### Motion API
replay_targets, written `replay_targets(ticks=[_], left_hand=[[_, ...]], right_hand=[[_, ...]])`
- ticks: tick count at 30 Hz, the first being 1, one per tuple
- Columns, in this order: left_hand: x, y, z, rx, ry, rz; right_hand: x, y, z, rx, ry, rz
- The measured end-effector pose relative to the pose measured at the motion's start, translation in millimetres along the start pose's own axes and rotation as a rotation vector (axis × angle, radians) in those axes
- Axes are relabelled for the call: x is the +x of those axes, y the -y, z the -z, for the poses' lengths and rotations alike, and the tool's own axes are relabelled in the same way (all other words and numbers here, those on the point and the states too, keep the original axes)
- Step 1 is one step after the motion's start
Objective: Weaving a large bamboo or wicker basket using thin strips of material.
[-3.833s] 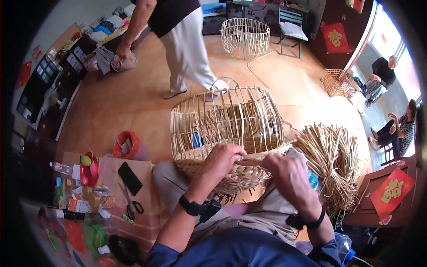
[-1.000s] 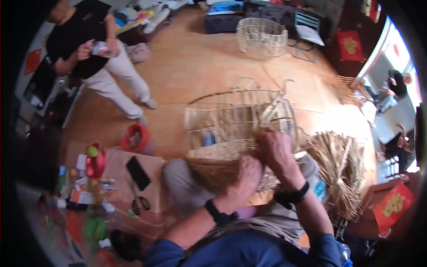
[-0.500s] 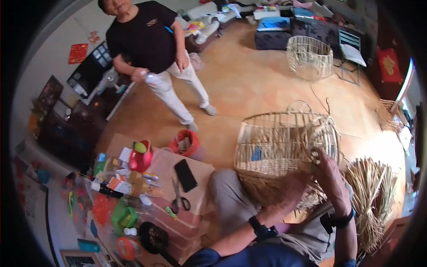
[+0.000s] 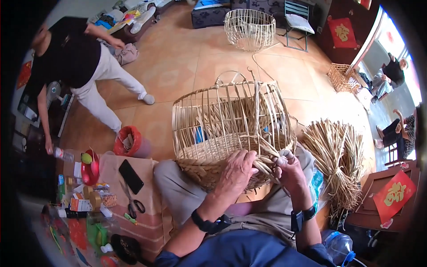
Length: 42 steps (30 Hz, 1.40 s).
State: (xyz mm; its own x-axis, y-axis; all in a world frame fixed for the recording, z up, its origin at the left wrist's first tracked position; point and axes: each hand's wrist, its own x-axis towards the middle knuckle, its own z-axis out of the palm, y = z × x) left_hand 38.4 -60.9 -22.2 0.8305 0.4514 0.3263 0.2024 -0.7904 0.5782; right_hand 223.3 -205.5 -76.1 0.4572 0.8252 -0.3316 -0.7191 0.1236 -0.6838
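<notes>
A half-woven straw basket [image 4: 199, 163] rests against my lap, its lower part plaited and its tall bare ribs forming an open cage. My left hand [image 4: 234, 172] is closed at the basket's near side, its fingers and thumb gripping the loose straw strands [image 4: 265, 156] where they meet the weave. On the right, my right hand [image 4: 290, 171] pinches the other end of these strands between thumb and fingers. The straw partly hides both sets of fingertips. More straw and something blue show through the ribs.
A bundle of dry straw [image 4: 336, 155] stands at my right. Left, a cloth-covered table bears scissors [image 4: 132, 200], a black phone [image 4: 131, 176] and several jars. Beyond it are a red-lined bin [image 4: 132, 141] and a person [image 4: 71, 53] holding a bottle [image 4: 63, 154]. Another rib frame [image 4: 250, 31] sits farther off.
My view has swung right. My hands have come down from a raised spot at the basket's right and moved apart along the strands. The person has bent, lowering the bottle to the table.
</notes>
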Motion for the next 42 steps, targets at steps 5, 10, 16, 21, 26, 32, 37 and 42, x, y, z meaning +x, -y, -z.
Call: replay_targets(ticks=[5,10,16,21,26,32,37,42], left_hand=[[13.2,-2.3,12.9,-0.071,0.177,0.154],[15.3,-4.9,-25.1,0.149,-0.093,0.165],[8.9,0.8,-33.6,0.121,-0.233,0.083],[-11.3,3.2,-7.8,0.159,-0.283,0.080],[-28.4,36.9,-1.1,0.065,-0.404,0.052],[-33.0,49.4,2.7,0.020,-0.215,0.085],[-34.4,53.4,8.8,-0.062,-0.159,0.079],[-32.9,60.1,13.9,-0.015,-0.079,0.059]], right_hand=[[-5.4,52.3,-55.5,-0.663,0.120,-0.097],[17.5,35.7,-58.4,-1.067,0.026,0.329],[8.8,14.4,-67.6,-1.462,-0.042,0.473],[-6.6,15.8,-99.4,-1.476,0.107,0.536],[-3.5,0.5,-120.7,-1.387,0.172,0.538],[27.3,0.9,-92.0,-1.138,0.034,0.288],[1.6,-11.6,-68.9,-0.853,-0.024,0.215],[-4.0,-29.2,-38.9,-0.531,0.018,0.121]])
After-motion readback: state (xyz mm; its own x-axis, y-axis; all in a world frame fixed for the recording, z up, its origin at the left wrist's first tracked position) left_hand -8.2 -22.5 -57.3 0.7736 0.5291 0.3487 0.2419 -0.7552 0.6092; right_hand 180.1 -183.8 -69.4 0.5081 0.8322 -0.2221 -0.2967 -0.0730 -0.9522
